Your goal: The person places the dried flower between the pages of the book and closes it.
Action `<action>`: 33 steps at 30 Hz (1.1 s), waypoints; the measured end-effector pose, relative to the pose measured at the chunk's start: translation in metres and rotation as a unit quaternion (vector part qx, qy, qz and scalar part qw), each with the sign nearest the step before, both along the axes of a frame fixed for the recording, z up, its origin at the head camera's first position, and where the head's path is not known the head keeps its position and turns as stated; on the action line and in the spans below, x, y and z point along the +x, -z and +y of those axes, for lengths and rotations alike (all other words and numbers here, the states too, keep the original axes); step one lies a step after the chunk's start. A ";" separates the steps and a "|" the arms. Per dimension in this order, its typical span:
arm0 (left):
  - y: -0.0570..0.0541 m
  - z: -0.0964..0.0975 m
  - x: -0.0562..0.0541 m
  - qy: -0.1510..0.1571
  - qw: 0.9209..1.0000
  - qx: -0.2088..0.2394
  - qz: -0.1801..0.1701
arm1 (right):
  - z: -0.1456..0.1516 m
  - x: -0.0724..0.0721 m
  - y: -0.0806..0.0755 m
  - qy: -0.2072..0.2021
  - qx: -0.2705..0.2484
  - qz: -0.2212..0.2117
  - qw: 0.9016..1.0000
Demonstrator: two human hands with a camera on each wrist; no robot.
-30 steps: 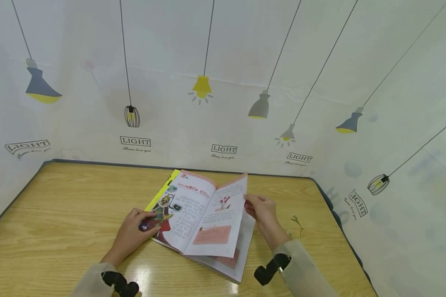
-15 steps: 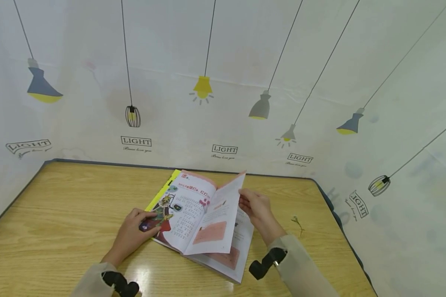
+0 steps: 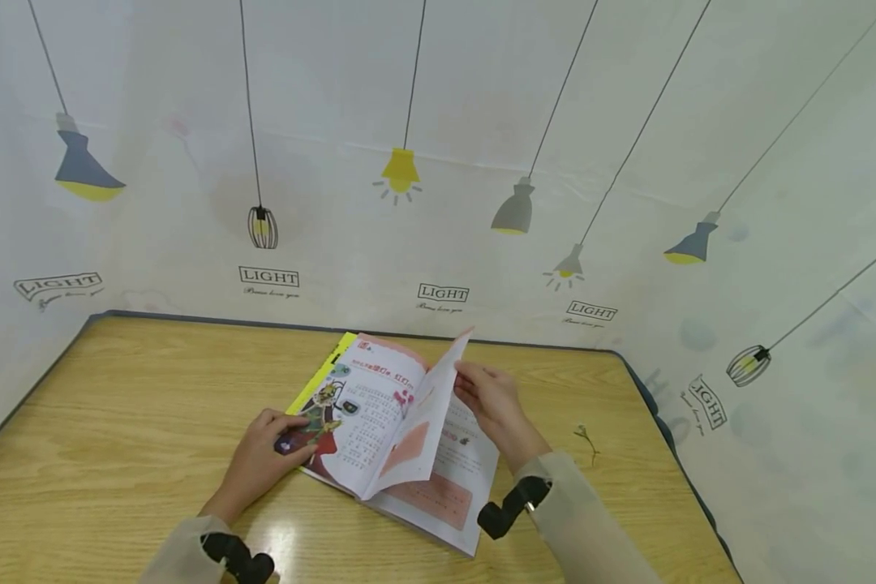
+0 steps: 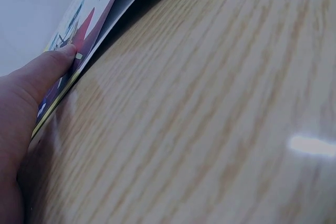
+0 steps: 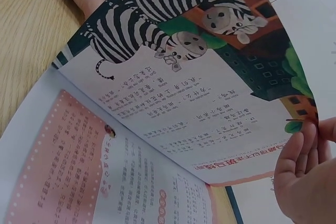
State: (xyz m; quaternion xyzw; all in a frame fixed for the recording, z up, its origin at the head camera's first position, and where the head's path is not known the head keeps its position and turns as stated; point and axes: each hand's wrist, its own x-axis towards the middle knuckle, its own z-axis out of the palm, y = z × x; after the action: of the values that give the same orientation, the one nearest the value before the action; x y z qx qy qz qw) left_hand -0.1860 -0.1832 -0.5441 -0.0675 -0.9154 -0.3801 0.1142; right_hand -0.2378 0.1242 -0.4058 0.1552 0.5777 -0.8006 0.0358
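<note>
An open picture book (image 3: pixel 368 414) lies on the wooden table, its yellow cover edge showing at the left. My left hand (image 3: pixel 257 456) rests on the left page's lower outer corner; in the left wrist view the thumb (image 4: pixel 55 66) lies on the printed page. With thumb and fingertips, my right hand (image 3: pixel 492 401) pinches the outer edge of a raised leaf (image 3: pixel 427 446), which stands tilted above the right side of the book. Its underside, seen in the right wrist view, carries two zebras (image 5: pixel 142 14). Below it a page with a pink text panel (image 5: pixel 58 166) is exposed.
A small dry plant sprig (image 3: pixel 586 440) lies on the table (image 3: pixel 153 389) to the right of the book. Behind the table's dark edge hangs a pale cloth (image 3: pixel 336 235) printed with lamps. Both sleeves carry black wrist mounts (image 3: pixel 514 507).
My right hand has moved left, lifting the leaf and tilting it further toward the left page. More of the page beneath shows. The left hand has stayed in place.
</note>
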 end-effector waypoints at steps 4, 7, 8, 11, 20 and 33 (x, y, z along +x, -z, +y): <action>-0.001 0.001 0.000 0.001 1.000 0.000 0.010 | -0.006 -0.003 -0.001 -0.007 -0.007 0.002 1.000; 0.000 0.001 0.000 0.000 1.000 0.003 0.014 | -0.011 -0.005 -0.002 -0.011 -0.015 0.004 1.000; 0.000 0.001 0.000 0.000 1.000 0.004 0.013 | -0.013 -0.005 -0.002 -0.010 -0.018 0.005 1.000; 0.000 0.000 0.000 -0.001 1.000 0.010 0.011 | -0.019 -0.007 -0.002 -0.011 -0.025 0.008 1.000; -0.005 -0.001 -0.002 0.015 1.000 0.019 0.018 | -0.034 -0.012 -0.002 -0.021 -0.048 0.023 0.998; -0.020 -0.003 -0.003 0.026 1.000 0.012 0.007 | -0.057 -0.021 0.004 -0.011 -0.025 0.048 0.998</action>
State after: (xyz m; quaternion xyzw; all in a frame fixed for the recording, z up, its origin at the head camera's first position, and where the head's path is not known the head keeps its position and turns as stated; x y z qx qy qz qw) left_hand -0.1885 -0.1861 -0.5239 -0.0932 -0.9079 -0.3931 0.1118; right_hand -0.2590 0.0669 -0.4095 0.1091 0.5602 -0.8209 0.0202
